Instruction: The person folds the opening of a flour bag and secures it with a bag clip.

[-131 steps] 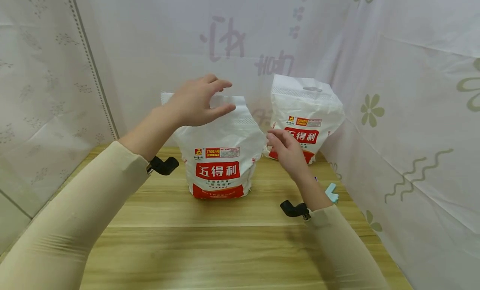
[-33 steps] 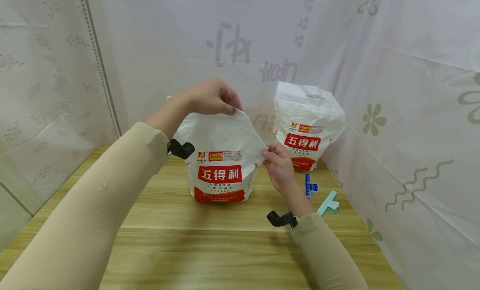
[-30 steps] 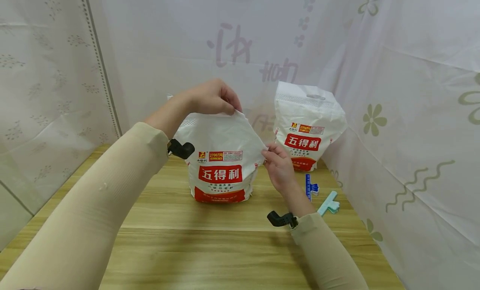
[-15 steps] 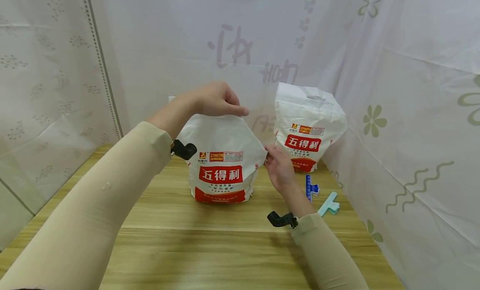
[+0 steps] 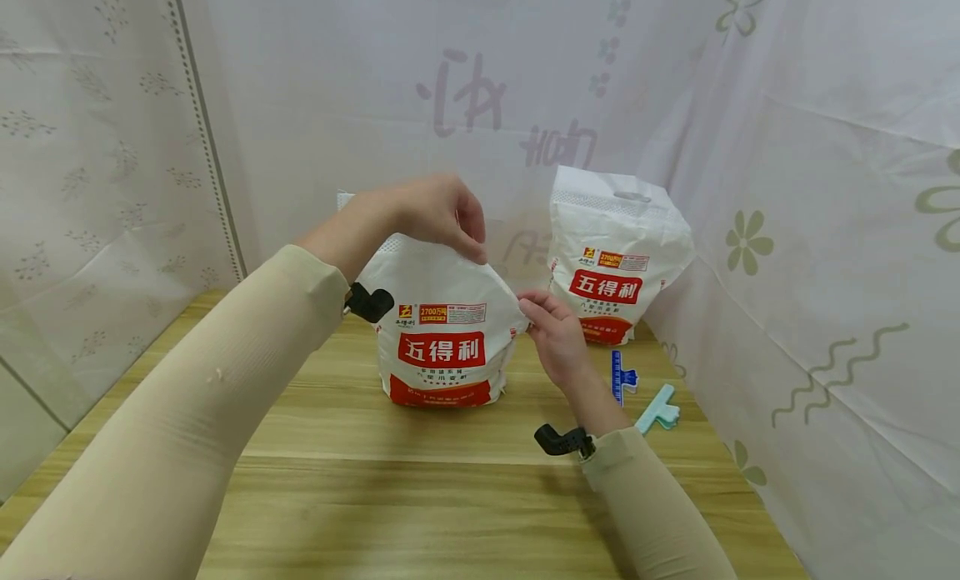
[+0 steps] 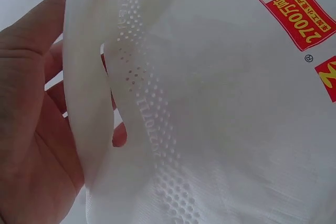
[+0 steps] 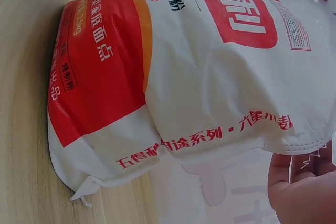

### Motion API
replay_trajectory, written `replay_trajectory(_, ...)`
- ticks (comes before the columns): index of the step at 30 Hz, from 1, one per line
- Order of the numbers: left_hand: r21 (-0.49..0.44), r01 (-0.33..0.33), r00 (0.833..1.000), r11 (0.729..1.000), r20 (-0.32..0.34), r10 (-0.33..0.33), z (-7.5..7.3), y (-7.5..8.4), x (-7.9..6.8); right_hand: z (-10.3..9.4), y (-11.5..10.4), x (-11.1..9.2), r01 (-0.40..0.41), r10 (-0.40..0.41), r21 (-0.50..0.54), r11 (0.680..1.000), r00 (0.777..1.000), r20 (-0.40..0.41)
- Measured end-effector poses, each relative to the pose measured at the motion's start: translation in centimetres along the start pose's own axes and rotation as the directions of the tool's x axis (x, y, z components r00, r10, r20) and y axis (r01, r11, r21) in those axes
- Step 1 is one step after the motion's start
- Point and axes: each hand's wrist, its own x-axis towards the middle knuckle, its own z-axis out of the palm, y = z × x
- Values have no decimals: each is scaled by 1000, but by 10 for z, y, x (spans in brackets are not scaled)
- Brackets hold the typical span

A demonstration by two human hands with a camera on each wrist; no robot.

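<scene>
Yellow-brown wood-grain tabletop (image 5: pixel 360 497) runs out ahead of you, walled in by pale printed cloth. Nearest you are your two beige sleeves, the left one (image 5: pixel 172 422) and the right one (image 5: pixel 652 488), each with a small black angular device at the wrist, left (image 5: pixel 371 302) and right (image 5: pixel 558 440).

Just right of your right wrist lies a mint-green plastic clip (image 5: pixel 658 409), and slightly farther, a dark blue plastic clip (image 5: pixel 618 376) with pale tick marks.

Left of the clips, upright on the table, stands a white sack with red panels and Chinese lettering (image 5: pixel 442 347). Your right hand (image 5: pixel 557 334) has thumb and fingers clamped on its upper right corner, at the stitched seam. Your left hand (image 5: pixel 438 209) is bent over its top edge; the left wrist view shows fingers behind the perforated strip, one tip visible through the handle slot. You cannot tell whether that thumb clamps the strip.

Farther back and right, well apart from the clamped corner, a second white sack with matching red print (image 5: pixel 618 230) stands upright. Behind everything hangs a white cloth with faint purple characters (image 5: pixel 337 105); olive flowers mark its right side.
</scene>
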Motion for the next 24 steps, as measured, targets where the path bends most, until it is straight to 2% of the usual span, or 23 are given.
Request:
replay_trajectory(6,59,32,999,998,33,-34,0,4,2,0,1,-1,-10,11,-81,997,1000,10)
replay_trajectory(14,135,65,996,989,45,-72,2,9,4,0,5,1,-36,32,-161,986,999,-33)
replay_trajectory(19,161,56,997,985,41,-64,2,9,4,4,3,1,-57,45,-212,976,997,-60)
replay_trajectory(24,172,41,998,984,31,-47,2,7,3,9,1,2,-68,50,-216,974,995,-85)
